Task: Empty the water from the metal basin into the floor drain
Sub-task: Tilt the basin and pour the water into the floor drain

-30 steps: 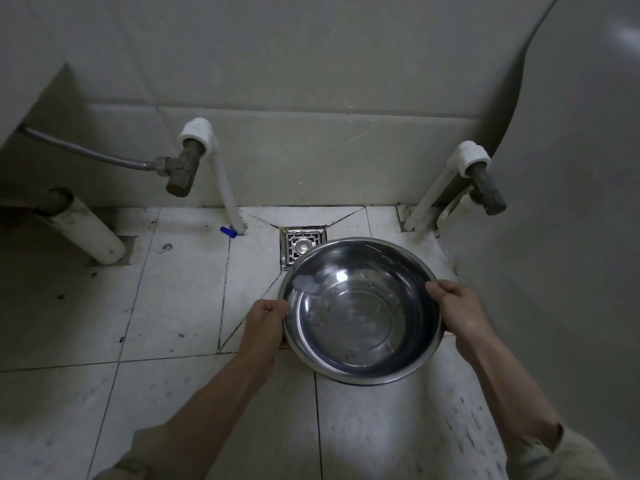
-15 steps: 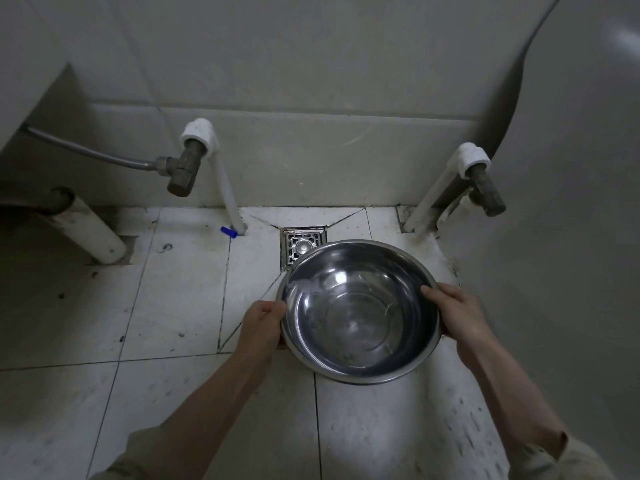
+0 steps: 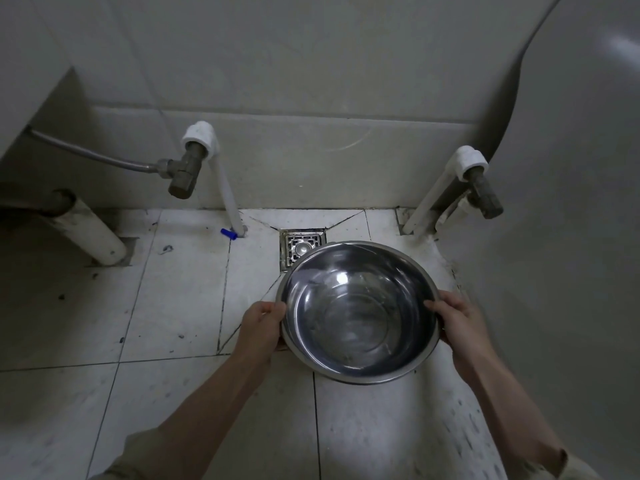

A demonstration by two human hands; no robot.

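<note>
A white tiled floor [image 3: 173,306] runs up to a tiled wall. Held above the floor, mouth upward and close to level, is a round metal basin [image 3: 358,311]. The left hand [image 3: 261,332] is curled round the basin's left rim and the right hand [image 3: 457,327] round its right rim. The parts of both hands under the bowl are hidden.

The square floor drain [image 3: 299,245] lies beyond the basin, away from the person and slightly left, so it is nearer the left hand. From this view, the basin's far rim covers the drain's near right corner. The pour therefore likely calls for tipping the far-left edge down toward the grate.

The water is hard to make out. The steel shows only reflections and faint rings, so its depth cannot be told. Nor can the basin's height above the floor.
</note>
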